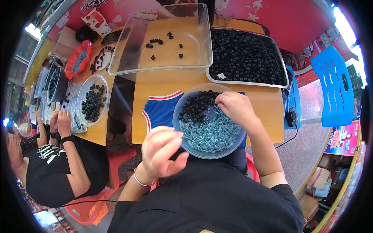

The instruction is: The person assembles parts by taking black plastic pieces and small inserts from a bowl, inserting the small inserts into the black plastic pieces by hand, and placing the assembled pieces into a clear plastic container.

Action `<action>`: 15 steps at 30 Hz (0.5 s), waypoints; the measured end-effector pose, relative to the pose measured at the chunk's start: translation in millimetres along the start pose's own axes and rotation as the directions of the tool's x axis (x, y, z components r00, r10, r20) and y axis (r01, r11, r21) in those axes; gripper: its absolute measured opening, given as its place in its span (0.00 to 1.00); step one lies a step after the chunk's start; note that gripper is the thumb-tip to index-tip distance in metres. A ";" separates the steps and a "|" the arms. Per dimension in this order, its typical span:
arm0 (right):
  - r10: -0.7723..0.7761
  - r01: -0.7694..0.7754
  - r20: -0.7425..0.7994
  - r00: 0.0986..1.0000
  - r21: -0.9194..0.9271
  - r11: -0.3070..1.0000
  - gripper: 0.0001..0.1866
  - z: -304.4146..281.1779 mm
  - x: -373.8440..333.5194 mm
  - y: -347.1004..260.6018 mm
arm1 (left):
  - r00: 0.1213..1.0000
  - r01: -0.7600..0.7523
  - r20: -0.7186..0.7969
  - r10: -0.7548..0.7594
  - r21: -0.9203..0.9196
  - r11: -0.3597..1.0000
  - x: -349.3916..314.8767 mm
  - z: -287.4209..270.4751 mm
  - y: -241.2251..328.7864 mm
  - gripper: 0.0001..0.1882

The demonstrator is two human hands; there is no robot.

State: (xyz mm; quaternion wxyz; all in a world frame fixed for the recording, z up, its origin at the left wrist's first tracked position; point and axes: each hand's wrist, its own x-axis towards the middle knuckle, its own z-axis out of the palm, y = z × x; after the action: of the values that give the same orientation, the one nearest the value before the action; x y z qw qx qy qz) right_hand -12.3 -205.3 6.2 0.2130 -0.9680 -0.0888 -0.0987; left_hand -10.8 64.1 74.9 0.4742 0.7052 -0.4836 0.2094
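A round clear plastic tub (241,144) sits in front of me. Small black round plastic pieces (196,104) fill its far left part, and small translucent blue plastic pieces (211,136) fill the near part. My right hand (236,110) reaches over the tub's far right side, its fingertips pinched together at the edge of the black pieces. Whatever those fingertips hold is too small or hidden to tell. At the tub's left rim my left hand (161,153) is raised, fingers bent and thumb apart from them, with nothing visible in the gap.
Behind the tub stand a clear box (171,68) with a few black pieces and a white-rimmed tray (248,82) heaped with them. Blue cloth (163,110) lies left of the tub. A co-worker (58,167) sits at left beside another tub (82,97). A blue chair (332,87) stands right.
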 end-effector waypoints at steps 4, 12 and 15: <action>0.043 -0.040 0.069 0.997 -0.051 0.998 0.03 15.3 2.4 -6.1 | 0.947 0.243 0.193 -0.256 0.090 0.966 -22.2 16.6 -15.0 0.20; 0.123 -0.122 0.008 0.992 -0.087 0.989 0.05 36.3 -1.6 -15.1 | 0.906 0.303 0.272 -0.326 0.121 0.945 -20.1 39.1 -31.7 0.20; 0.096 -0.095 0.004 0.995 -0.107 0.990 0.05 37.0 -3.9 -13.6 | 0.842 0.476 0.320 -0.434 -0.064 0.877 -17.7 44.3 -35.3 0.18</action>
State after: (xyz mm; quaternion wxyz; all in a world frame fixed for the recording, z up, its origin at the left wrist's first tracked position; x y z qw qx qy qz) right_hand -13.2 -177.8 -22.3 0.1649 -0.9816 -0.0379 -0.0884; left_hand 5.2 37.0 24.6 0.4810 0.7878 -0.3812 -0.0520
